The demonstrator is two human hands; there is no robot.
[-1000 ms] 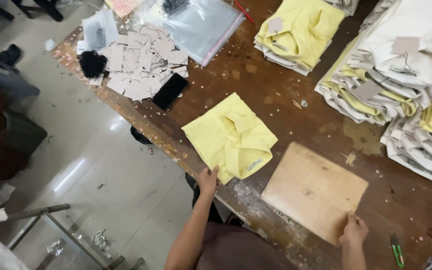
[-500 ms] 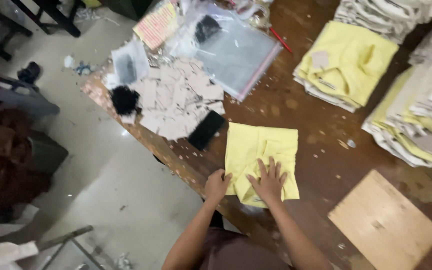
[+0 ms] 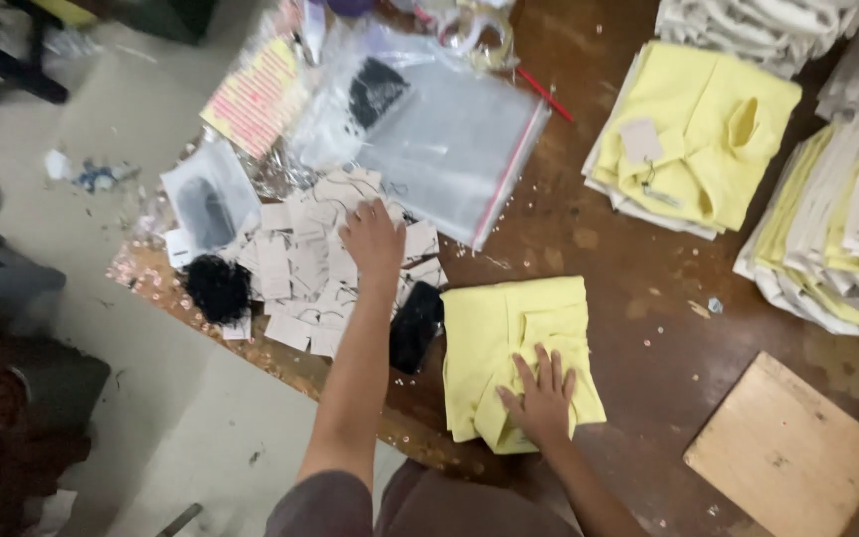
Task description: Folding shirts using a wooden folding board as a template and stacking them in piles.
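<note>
A folded yellow garment (image 3: 514, 333) lies on the brown wooden table (image 3: 638, 268) near its front edge. My right hand (image 3: 541, 398) rests flat on the garment's near part, fingers spread. My left hand (image 3: 373, 239) reaches out to the left over a heap of pale paper hang tags (image 3: 290, 264) and touches them with curled fingers; I cannot tell whether it grips a tag. A black phone-like object (image 3: 416, 326) lies between the tags and the garment.
Clear plastic zip bags (image 3: 449, 149) lie behind the tags. Stacks of folded yellow and cream garments (image 3: 693, 129) fill the right and far side. A light wooden board (image 3: 787, 452) lies at the near right. A black tuft of strings (image 3: 217, 288) sits by the table's left edge.
My left hand left the yellow garment and moved up-left onto the heap of tags. My right hand stays pressed on the garment. The view shifted slightly.
</note>
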